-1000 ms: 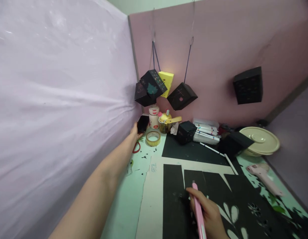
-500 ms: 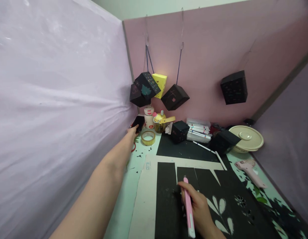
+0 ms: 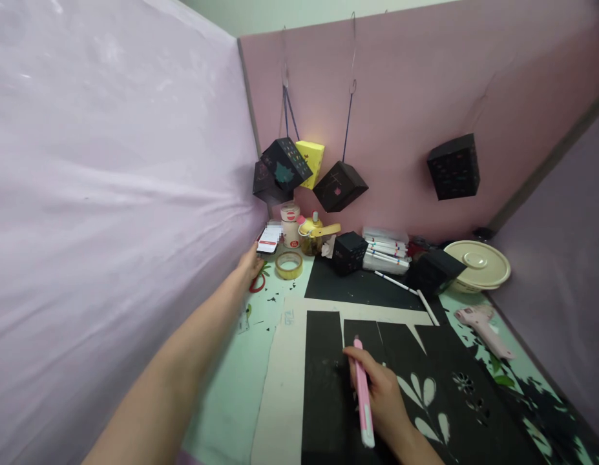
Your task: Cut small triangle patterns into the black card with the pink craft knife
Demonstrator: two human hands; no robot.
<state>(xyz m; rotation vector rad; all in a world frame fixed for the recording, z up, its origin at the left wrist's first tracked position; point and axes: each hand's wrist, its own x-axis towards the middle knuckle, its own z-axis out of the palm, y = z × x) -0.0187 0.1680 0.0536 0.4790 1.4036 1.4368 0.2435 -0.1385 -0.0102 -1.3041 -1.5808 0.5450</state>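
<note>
A pink craft knife (image 3: 363,394) is held in my right hand (image 3: 379,389), its tip pointing away from me over black paper (image 3: 323,387). Cut-out petal and flower shapes show in that paper, right of the hand. Stretched out to the far left, my left hand (image 3: 252,261) is beside a phone (image 3: 269,238) with a lit screen, just below its near edge. Its fingers are partly hidden and hard to make out. Red-handled scissors (image 3: 258,283) lie next to this hand, and a roll of yellow tape (image 3: 289,265) is further right.
Black decorated boxes (image 3: 340,187) hang before the pink wall. A yellow bottle (image 3: 311,236), white markers (image 3: 386,252) and a lidded bowl (image 3: 477,265) stand at the back. At the right lie a pink glue gun (image 3: 486,330) and black paper scraps.
The phone's dark screen has lit up. My left hand has drawn back from it, down and to the left. My right hand still holds the knife in nearly the same place.
</note>
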